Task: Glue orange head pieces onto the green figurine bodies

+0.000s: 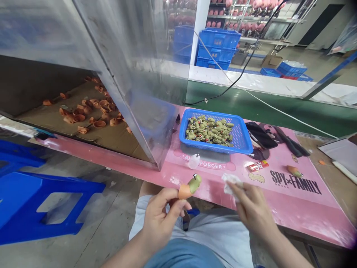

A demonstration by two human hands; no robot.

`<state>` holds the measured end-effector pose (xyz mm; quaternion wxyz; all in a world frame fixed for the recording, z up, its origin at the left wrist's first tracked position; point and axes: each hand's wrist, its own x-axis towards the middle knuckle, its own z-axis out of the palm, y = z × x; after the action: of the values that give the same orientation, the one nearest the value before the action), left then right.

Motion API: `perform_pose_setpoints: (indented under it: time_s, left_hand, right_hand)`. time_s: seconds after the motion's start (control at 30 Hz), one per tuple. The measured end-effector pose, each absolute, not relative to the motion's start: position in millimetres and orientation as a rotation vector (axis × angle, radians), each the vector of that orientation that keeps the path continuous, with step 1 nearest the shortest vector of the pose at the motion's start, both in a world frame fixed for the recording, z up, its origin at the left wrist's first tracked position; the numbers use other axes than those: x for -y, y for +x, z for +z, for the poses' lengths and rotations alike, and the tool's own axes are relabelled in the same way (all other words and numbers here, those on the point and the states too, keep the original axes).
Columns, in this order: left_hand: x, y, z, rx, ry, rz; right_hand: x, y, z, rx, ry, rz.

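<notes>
Between the thumb and fingers of my left hand (163, 214) is a small figurine (190, 186), with an orange lower part and a green upper part that carries a dark and white eye. My right hand (253, 204) pinches a crumpled white tissue (230, 183) over the pink mat (214, 186). Beyond both hands, a blue basket (242, 139) holds many green pieces (209, 130). A small translucent bottle (194, 161) stands in front of it. Another orange and green figurine (294, 171) lies on the mat at the right.
A metal booth (145, 123) at the left shelters orange pieces (99, 124) on cardboard. Near the basket lie a phone (261, 135), a black tool (292, 143) and a red packet (257, 166). A black cable (237, 80) hangs behind. Blue stools (50, 208) stand at lower left.
</notes>
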<state>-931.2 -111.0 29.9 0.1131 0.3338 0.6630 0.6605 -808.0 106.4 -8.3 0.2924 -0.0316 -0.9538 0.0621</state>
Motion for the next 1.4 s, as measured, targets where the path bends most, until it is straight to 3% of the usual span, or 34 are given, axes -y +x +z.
perform_pose_setpoints:
  time_s: [0.1,0.27,0.33,0.53,0.77,1.23,1.4]
  left_hand:
    - [112,-935,35,-2.088,1.336,1.778]
    - [110,-939,42,-2.344,2.078,1.242]
    - [108,-938,39,-2.362,2.091,1.136]
    - [106,-934,28,-2.176,1.936,1.324]
    - [91,-923,41,-1.878,0.92,1.615]
    - [82,-918,39,-1.801,0.719,1.735]
    - [77,-923,32,-1.731,0.641,1.681]
  right_hand:
    - [-123,-803,-4,2.562,-0.348,0.087]
    - [-78,-811,46,2.457,-0.113,1.006]
    - [-62,-817,60,2.434,0.026,1.175]
    - [-62,-827,60,2.415,0.136,0.931]
    - [-68,-826,48,2.431,0.306,0.554]
    - [-68,-829,39,2.388,0.239,0.845]
    - [-68,-834,38,2.436,0.198,0.795]
